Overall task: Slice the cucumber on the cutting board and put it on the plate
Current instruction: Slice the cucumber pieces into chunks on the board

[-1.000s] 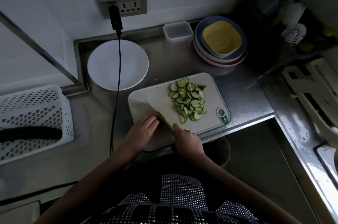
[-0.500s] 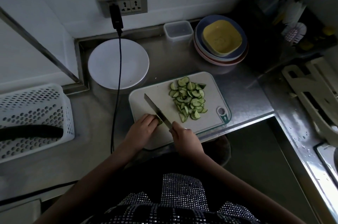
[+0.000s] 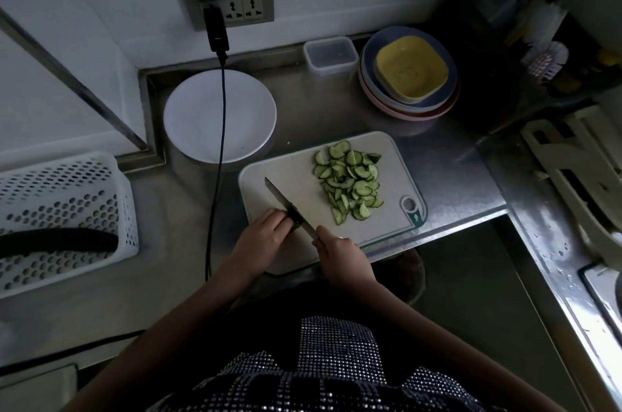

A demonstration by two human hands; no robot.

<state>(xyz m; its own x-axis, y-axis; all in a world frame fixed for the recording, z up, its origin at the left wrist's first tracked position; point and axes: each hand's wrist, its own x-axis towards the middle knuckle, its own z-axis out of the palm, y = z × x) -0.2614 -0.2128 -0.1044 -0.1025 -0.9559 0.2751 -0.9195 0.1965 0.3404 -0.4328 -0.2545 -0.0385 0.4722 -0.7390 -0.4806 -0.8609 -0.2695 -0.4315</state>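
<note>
Cucumber stub at lower left of cutting board, pinned under my left hand with curled fingers; my right hand grasps knife across it; slice pile at board center-right; white plate upper left of the board

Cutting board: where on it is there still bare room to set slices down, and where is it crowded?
The cutting board is bare in its far-left part, between the knife blade and the cucumber slices, and in a thin strip along its right edge by the handle hole. The near-left corner is crowded: the left hand holds the cucumber end there and the right hand grips the knife.
</note>
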